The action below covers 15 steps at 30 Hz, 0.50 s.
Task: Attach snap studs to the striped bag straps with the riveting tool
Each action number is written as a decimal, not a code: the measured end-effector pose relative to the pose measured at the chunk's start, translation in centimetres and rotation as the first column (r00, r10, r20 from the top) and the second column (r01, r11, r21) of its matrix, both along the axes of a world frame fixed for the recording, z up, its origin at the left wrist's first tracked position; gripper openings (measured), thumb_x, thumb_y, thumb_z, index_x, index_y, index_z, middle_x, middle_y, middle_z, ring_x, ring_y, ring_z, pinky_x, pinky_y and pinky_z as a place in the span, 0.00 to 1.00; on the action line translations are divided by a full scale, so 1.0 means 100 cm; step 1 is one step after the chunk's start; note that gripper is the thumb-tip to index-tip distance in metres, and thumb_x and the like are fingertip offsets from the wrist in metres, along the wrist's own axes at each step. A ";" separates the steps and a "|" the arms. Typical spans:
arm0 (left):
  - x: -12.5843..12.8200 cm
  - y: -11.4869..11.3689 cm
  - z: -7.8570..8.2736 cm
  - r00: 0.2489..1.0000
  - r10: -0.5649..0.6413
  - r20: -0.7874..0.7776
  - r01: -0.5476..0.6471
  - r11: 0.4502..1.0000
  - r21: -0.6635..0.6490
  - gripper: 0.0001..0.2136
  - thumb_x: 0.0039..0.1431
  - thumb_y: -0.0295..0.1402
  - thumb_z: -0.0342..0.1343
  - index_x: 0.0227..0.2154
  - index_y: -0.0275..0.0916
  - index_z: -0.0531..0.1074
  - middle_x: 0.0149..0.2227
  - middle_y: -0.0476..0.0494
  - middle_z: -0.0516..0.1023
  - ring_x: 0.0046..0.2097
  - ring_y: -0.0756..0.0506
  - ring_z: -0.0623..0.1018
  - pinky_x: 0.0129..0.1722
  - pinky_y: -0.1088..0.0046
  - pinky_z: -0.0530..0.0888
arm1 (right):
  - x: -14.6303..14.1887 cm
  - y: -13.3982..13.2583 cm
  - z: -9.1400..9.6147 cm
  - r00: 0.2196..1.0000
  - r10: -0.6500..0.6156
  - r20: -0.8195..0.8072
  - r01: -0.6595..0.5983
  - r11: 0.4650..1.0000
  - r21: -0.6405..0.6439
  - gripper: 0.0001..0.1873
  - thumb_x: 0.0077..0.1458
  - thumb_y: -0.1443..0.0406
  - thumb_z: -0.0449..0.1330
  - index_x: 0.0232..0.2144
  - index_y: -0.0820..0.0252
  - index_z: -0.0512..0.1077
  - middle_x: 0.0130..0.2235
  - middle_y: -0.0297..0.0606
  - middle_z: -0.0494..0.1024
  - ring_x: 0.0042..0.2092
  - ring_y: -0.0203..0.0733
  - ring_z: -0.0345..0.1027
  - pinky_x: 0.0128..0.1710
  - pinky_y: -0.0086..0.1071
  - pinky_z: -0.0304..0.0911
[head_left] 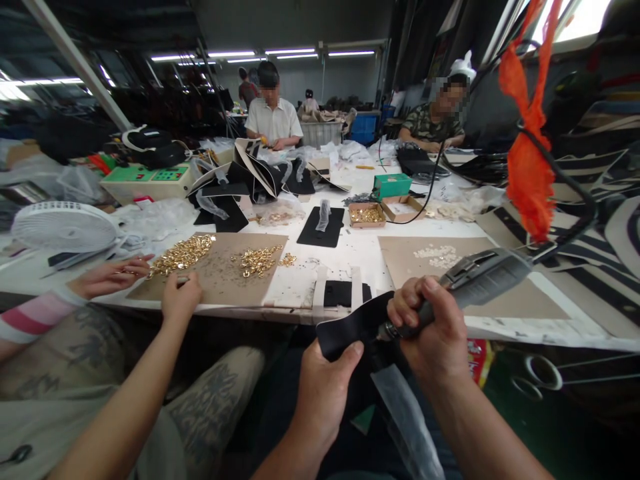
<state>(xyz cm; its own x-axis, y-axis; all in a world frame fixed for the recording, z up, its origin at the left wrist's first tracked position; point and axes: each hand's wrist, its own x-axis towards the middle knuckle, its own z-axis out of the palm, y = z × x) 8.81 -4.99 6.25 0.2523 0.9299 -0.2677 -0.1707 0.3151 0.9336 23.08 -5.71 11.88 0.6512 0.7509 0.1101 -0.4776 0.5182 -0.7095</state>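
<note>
My right hand is wrapped round the front of a grey electric screwdriver, held level with its tip pointing left. That tip meets a black panel, which looks like leather. My left hand pinches the panel's left side, thumb on top and fingers underneath. A strip wrapped in clear plastic hangs down from the panel between my forearms. Whatever fastener is under the tip is too small to make out.
At left, a co-worker's hands are near piles of gold hardware on a brown board. A black panel and a box of gold parts lie ahead. An orange cloth and a cable hang at right.
</note>
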 end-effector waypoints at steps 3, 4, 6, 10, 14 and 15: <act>0.001 -0.001 0.004 1.000 0.028 0.007 -0.028 0.999 -0.024 0.17 0.48 0.37 0.72 0.40 0.33 0.82 0.39 0.39 0.86 0.42 0.39 0.82 0.43 0.69 0.77 | 0.000 0.001 0.001 1.000 0.003 -0.008 -0.003 1.000 0.000 0.18 0.53 0.59 0.68 0.23 0.58 0.63 0.23 0.24 0.61 0.19 0.26 0.50 0.19 0.26 0.53; 0.002 -0.002 0.005 0.999 0.032 0.008 -0.031 0.999 -0.028 0.18 0.48 0.37 0.72 0.40 0.33 0.82 0.39 0.39 0.86 0.41 0.39 0.82 0.43 0.69 0.77 | 0.000 0.001 0.001 1.000 0.008 -0.011 -0.008 1.000 0.000 0.18 0.53 0.59 0.68 0.23 0.58 0.63 0.23 0.24 0.61 0.19 0.26 0.50 0.19 0.26 0.53; 0.002 -0.003 0.005 1.000 0.031 0.002 -0.030 0.999 -0.028 0.18 0.47 0.37 0.73 0.40 0.32 0.82 0.39 0.39 0.86 0.41 0.39 0.82 0.43 0.69 0.77 | 0.000 0.001 0.000 1.000 0.015 -0.018 -0.015 1.000 -0.002 0.18 0.54 0.59 0.68 0.23 0.58 0.63 0.23 0.24 0.61 0.19 0.26 0.50 0.19 0.26 0.53; 0.001 -0.002 -0.001 1.000 0.002 -0.002 -0.002 1.000 -0.014 0.19 0.49 0.39 0.72 0.41 0.32 0.82 0.41 0.38 0.86 0.42 0.39 0.82 0.45 0.68 0.77 | 0.001 -0.001 0.000 1.000 0.001 0.000 -0.001 1.000 0.006 0.18 0.54 0.58 0.68 0.24 0.58 0.63 0.24 0.24 0.61 0.19 0.26 0.51 0.19 0.26 0.53; 0.000 0.000 -0.005 1.000 -0.012 -0.012 0.012 1.000 -0.002 0.19 0.51 0.40 0.71 0.42 0.32 0.81 0.42 0.37 0.86 0.43 0.39 0.82 0.45 0.68 0.77 | 0.004 -0.003 0.000 0.999 -0.004 0.034 0.003 1.000 0.014 0.17 0.54 0.59 0.68 0.24 0.58 0.64 0.23 0.24 0.62 0.19 0.27 0.52 0.19 0.26 0.54; 0.000 0.000 -0.006 1.000 -0.010 -0.017 0.010 1.000 -0.002 0.18 0.51 0.40 0.71 0.42 0.33 0.81 0.41 0.38 0.86 0.43 0.39 0.82 0.45 0.69 0.77 | 0.003 -0.003 0.000 0.999 -0.004 0.040 0.004 1.000 0.014 0.17 0.55 0.59 0.68 0.24 0.58 0.64 0.23 0.24 0.62 0.19 0.27 0.52 0.19 0.26 0.55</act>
<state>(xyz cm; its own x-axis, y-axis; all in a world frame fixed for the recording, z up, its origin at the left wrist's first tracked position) 8.84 -4.98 5.68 0.2573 0.9268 -0.2736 -0.1512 0.3182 0.9359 23.39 -6.02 11.91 0.6490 0.7465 0.1465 -0.4472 0.5302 -0.7204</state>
